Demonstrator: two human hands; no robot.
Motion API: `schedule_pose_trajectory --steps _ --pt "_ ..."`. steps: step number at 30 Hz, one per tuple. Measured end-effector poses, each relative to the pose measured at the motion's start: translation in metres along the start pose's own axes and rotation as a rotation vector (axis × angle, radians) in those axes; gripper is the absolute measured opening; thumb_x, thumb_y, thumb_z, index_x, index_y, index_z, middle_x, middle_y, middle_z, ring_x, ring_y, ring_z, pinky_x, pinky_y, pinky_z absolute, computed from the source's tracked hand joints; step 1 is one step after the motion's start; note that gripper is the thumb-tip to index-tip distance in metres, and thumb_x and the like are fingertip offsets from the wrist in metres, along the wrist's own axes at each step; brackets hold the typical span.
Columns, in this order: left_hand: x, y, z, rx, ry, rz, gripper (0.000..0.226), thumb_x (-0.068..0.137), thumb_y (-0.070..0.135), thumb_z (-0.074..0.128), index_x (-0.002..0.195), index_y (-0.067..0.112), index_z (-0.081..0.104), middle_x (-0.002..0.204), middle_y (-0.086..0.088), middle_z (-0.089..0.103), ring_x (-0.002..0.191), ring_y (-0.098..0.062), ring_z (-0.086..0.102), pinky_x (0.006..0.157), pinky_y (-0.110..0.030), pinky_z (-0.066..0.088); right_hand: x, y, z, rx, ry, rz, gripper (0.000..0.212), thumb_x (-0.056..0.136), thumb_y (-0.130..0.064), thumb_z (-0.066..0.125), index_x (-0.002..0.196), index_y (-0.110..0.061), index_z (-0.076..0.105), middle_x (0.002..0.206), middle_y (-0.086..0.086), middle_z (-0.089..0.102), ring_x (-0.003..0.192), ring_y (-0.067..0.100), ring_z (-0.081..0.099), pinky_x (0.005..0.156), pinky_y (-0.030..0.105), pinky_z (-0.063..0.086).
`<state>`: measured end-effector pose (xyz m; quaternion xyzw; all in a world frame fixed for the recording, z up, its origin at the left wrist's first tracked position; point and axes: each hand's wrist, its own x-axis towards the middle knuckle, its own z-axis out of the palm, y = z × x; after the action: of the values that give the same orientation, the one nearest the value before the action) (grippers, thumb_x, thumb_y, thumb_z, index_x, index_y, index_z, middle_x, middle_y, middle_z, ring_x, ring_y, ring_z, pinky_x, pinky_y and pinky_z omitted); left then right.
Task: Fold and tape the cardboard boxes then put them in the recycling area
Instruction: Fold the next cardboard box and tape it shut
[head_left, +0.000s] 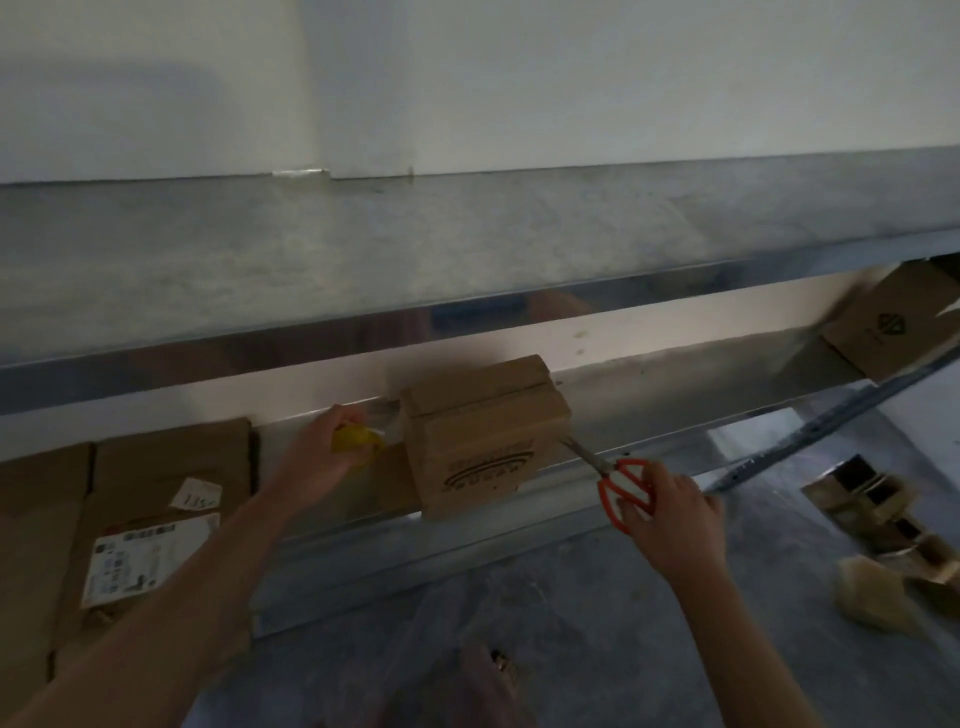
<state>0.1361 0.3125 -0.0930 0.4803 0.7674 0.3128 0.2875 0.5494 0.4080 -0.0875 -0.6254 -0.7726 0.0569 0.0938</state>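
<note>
A small closed cardboard box (480, 439) with a dark oval logo on its front stands on a metal shelf (613, 467). Just left of it, my left hand (324, 452) grips a yellow tape dispenser (358, 440), with clear tape stretched toward the box's left side. On the box's right, my right hand (670, 512) holds orange-handled scissors (610, 475); their blades point up-left and reach the box's right edge.
A large flattened cardboard box (130, 519) with shipping labels lies at the left. Another box (898, 325) sits on the shelf at far right. Cardboard scraps and crumpled paper (878, 551) lie on the grey floor at right. A second shelf board runs overhead.
</note>
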Motion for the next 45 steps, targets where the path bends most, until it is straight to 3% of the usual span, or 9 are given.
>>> schedule_pose_trajectory --steps 8,12,18,24,27,32,38,41,45 --pt "-0.007 0.014 0.018 -0.061 0.114 -0.167 0.034 0.079 0.023 0.078 0.103 0.032 0.056 0.099 0.005 0.059 0.089 -0.016 0.058 0.072 -0.033 0.050 0.102 -0.006 0.057 0.087 -0.225 0.268 0.050 0.093 -0.055 0.046 0.126 -0.017 0.049 0.125 0.008 0.060 0.118 0.026 0.053 0.097 0.043 0.035" --pt "-0.018 0.026 0.022 -0.121 0.154 -0.230 0.030 0.083 0.017 0.074 0.104 0.030 0.057 0.101 0.005 0.058 0.090 -0.016 0.058 0.070 -0.030 0.050 0.122 -0.019 0.085 0.115 -0.274 0.217 0.050 0.099 -0.051 0.039 0.132 -0.013 0.045 0.134 0.010 0.055 0.125 0.029 0.048 0.103 0.044 0.037" --pt "-0.028 0.040 0.022 -0.055 0.144 -0.260 0.025 0.085 0.022 0.072 0.106 0.027 0.058 0.098 0.002 0.060 0.088 -0.016 0.059 0.072 -0.032 0.051 0.116 -0.023 0.097 0.159 -0.255 0.133 0.050 0.097 -0.039 0.052 0.135 -0.008 0.046 0.130 0.017 0.050 0.118 0.034 0.052 0.100 0.045 0.043" --pt "-0.025 0.036 0.015 -0.029 0.121 -0.250 0.029 0.084 0.025 0.073 0.106 0.033 0.055 0.098 0.008 0.059 0.088 -0.012 0.058 0.063 -0.022 0.043 0.108 -0.021 0.082 -0.019 -0.312 0.108 0.053 0.101 -0.047 0.035 0.145 -0.019 0.039 0.143 0.011 0.044 0.130 0.032 0.038 0.106 0.045 0.035" --pt "-0.020 0.034 0.008 0.021 0.099 -0.206 0.029 0.083 0.030 0.072 0.105 0.037 0.054 0.099 0.011 0.058 0.089 -0.012 0.058 0.068 -0.027 0.047 0.102 -0.032 0.057 0.065 -0.187 0.056 0.050 0.102 -0.046 0.036 0.142 -0.019 0.045 0.143 0.009 0.047 0.131 0.031 0.039 0.107 0.045 0.036" --pt "-0.011 0.030 -0.003 0.008 0.046 -0.172 0.027 0.082 0.034 0.071 0.100 0.042 0.053 0.100 0.011 0.061 0.091 -0.014 0.059 0.079 -0.039 0.054 0.066 -0.096 0.013 0.180 0.113 -0.328 0.047 0.095 -0.025 0.045 0.141 -0.017 0.048 0.146 0.012 0.047 0.138 0.034 0.038 0.110 0.053 0.035" --pt "-0.003 0.027 -0.014 -0.048 -0.020 -0.112 0.028 0.081 0.033 0.070 0.098 0.047 0.051 0.101 0.010 0.060 0.087 -0.008 0.057 0.062 -0.025 0.047 0.030 -0.186 0.017 0.192 -0.032 -0.427 0.055 0.099 -0.045 0.031 0.150 -0.025 0.038 0.155 0.008 0.037 0.147 0.029 0.025 0.120 0.050 0.020" --pt "-0.004 0.021 -0.018 -0.036 -0.050 -0.083 0.029 0.082 0.031 0.071 0.101 0.042 0.052 0.102 0.008 0.058 0.088 -0.011 0.057 0.065 -0.026 0.048 0.026 -0.213 0.035 0.158 -0.152 -0.423 0.059 0.098 -0.057 0.032 0.152 -0.033 0.029 0.160 0.003 0.027 0.150 0.025 0.014 0.122 0.050 0.008" --pt "-0.006 0.011 -0.025 -0.062 -0.055 -0.070 0.032 0.081 0.030 0.073 0.104 0.039 0.052 0.104 0.008 0.057 0.092 -0.012 0.056 0.075 -0.033 0.053 0.031 -0.227 0.041 0.160 -0.137 -0.389 0.063 0.092 -0.062 0.039 0.149 -0.036 0.032 0.157 0.001 0.031 0.150 0.026 0.014 0.120 0.057 0.004"
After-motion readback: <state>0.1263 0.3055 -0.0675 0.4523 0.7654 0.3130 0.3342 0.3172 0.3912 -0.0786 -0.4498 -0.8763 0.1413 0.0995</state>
